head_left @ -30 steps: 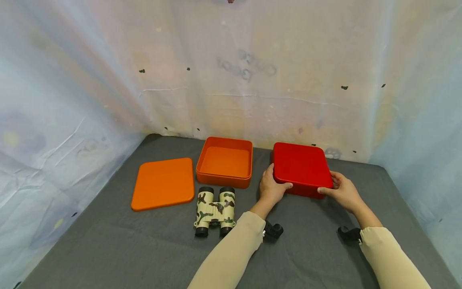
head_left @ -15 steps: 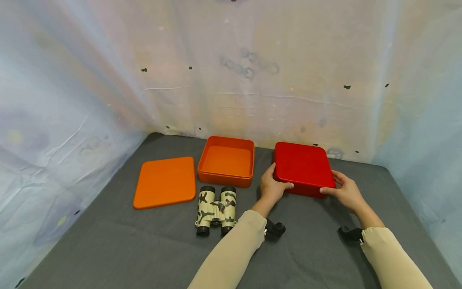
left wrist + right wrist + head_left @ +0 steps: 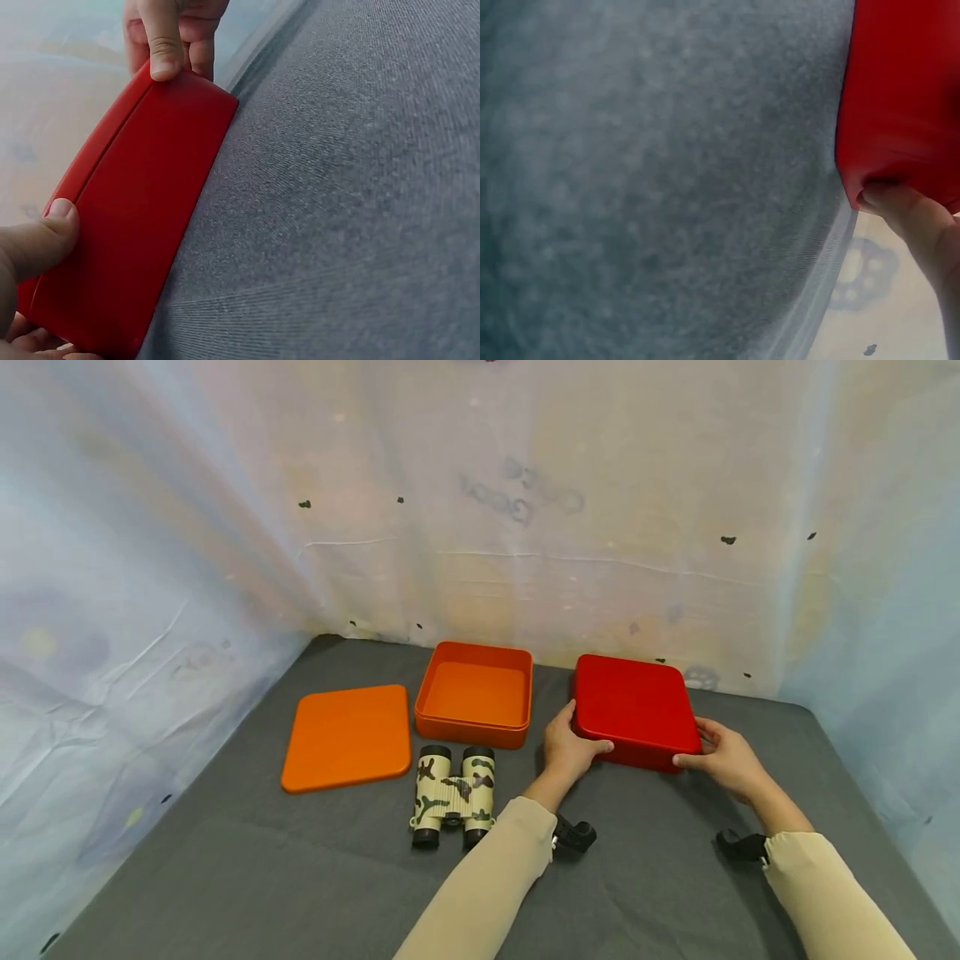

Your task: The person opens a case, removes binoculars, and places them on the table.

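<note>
A closed red box (image 3: 636, 700) with a lid sits on the grey cloth at the back right. My left hand (image 3: 567, 748) grips its left front corner, the thumb on the front wall and the fingers along the left side. At the right front corner, my right hand (image 3: 726, 763) holds it the same way. The left wrist view shows the seam under the lid, with the left thumb (image 3: 63, 217) laid near it and the right hand (image 3: 171, 34) at the far end. In the right wrist view a finger (image 3: 904, 210) presses a lower corner.
Left of the red box stands an orange box (image 3: 472, 733) without its lid, its inside bare. An orange lid (image 3: 347, 737) lies flat farther left. Camouflage binoculars (image 3: 453, 795) lie in front of the orange box. A patterned curtain (image 3: 525, 510) hangs behind the table.
The head view has shifted slightly, so everything appears a little farther right. Both hands keep their hold on the red box, which has hardly moved.
</note>
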